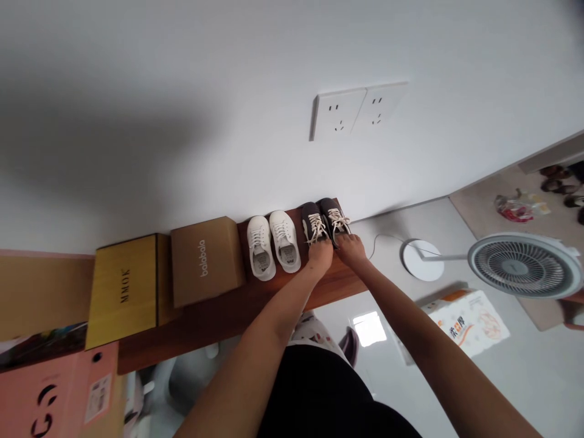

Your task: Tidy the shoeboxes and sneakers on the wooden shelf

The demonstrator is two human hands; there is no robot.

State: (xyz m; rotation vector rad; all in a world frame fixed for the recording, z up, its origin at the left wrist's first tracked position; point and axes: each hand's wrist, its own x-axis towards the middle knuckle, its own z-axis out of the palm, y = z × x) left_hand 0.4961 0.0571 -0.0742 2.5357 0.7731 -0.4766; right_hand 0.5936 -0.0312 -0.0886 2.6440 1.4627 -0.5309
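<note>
Two dark shoes with cream laces stand side by side at the right end of a brown wooden shelf (219, 307), toes toward the wall. My left hand (320, 254) is closed at the heel of the left dark shoe (312, 220). At the heel of the right dark shoe (334, 213) is my right hand (351, 248), its fingers bent down into the opening. The fingertips of both hands are hidden. Just left of them a white shoe (283, 234) stands beside another white shoe (259, 240), both with toes toward the wall.
A brown box (207, 261) and a yellow box (121, 289) stand on the shelf's left part, with a pink box (59, 389) nearer. Wall sockets (360, 111) are above. A fan (520, 266) and a white package (469, 322) are on the right.
</note>
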